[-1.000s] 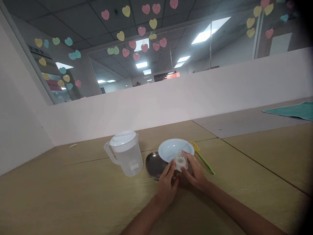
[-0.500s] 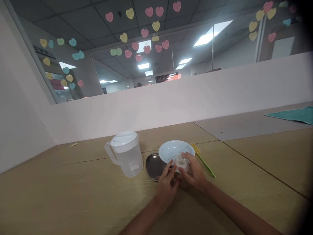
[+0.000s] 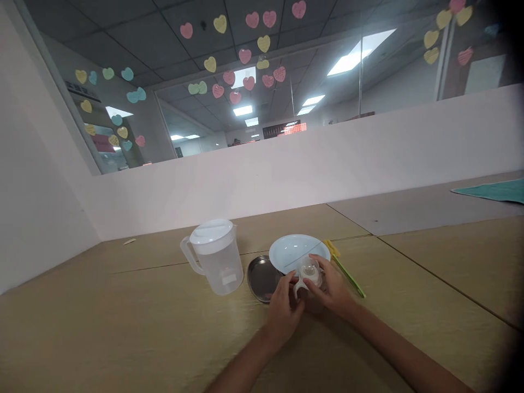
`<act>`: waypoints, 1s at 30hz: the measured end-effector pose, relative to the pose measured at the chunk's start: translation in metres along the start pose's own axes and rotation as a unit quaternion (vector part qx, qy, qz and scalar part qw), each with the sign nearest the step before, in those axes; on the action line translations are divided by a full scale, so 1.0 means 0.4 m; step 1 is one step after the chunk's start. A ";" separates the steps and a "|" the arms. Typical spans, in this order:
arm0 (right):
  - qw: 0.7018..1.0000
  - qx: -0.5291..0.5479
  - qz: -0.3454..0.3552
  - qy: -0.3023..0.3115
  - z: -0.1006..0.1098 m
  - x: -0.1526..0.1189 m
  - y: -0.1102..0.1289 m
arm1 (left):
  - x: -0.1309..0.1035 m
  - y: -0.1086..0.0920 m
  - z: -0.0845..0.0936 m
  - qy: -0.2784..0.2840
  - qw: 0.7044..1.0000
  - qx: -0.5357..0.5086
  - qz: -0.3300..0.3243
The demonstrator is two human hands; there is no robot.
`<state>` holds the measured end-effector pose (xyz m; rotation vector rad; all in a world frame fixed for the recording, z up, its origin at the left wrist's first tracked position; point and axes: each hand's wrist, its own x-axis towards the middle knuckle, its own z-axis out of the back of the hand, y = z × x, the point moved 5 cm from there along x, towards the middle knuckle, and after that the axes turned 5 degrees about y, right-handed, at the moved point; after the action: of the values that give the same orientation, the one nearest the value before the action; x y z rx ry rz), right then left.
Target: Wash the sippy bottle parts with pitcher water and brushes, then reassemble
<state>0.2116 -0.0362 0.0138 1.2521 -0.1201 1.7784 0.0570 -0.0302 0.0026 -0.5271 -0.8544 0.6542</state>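
Observation:
A baby bottle (image 3: 310, 271) with a clear domed top, a whitish collar and a curved side handle stands upright between my hands. My right hand (image 3: 333, 290) grips its collar and cap from the right, thumb in front and fingers behind. From the left, my left hand (image 3: 283, 305) closes round the lower part near the handle; its fingertips are partly hidden. Just behind the bottle is a white bowl (image 3: 282, 250), and left of it lies a dark metal tray (image 3: 262, 279). A green-handled brush (image 3: 350, 277) with a yellow sponge head rests to the right.
A translucent pitcher (image 3: 223, 267) with a white lid stands left of the tray. A small flat pale piece (image 3: 129, 241) lies near the wall. At the far right is a teal cloth (image 3: 495, 190). Behind the wooden table (image 3: 164, 327) rises a white wall with a window above.
The handle on the bottle's left side has come into view between my hands. My left fingers have shifted slightly down and away from the collar. The whole view has moved slightly.

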 end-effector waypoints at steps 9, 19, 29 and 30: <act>0.999 -0.005 -0.032 0.036 -0.009 0.004 0.009 | 0.013 0.001 -0.003 0.063 0.993 -0.087 0.057; 0.998 0.010 -0.054 0.030 -0.008 0.005 0.012 | 0.008 0.016 -0.036 0.126 0.956 -0.220 0.147; 0.995 0.009 -0.097 0.034 -0.013 0.007 0.023 | 0.018 0.029 -0.039 0.132 0.944 -0.249 0.170; 0.995 0.007 -0.093 0.029 -0.011 0.008 0.026 | 0.020 0.032 -0.037 0.116 0.949 -0.236 0.171</act>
<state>0.2009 -0.0378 0.0184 1.1804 0.0410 1.6555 0.0691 -0.0181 -0.0100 -1.1835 -0.6988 0.6846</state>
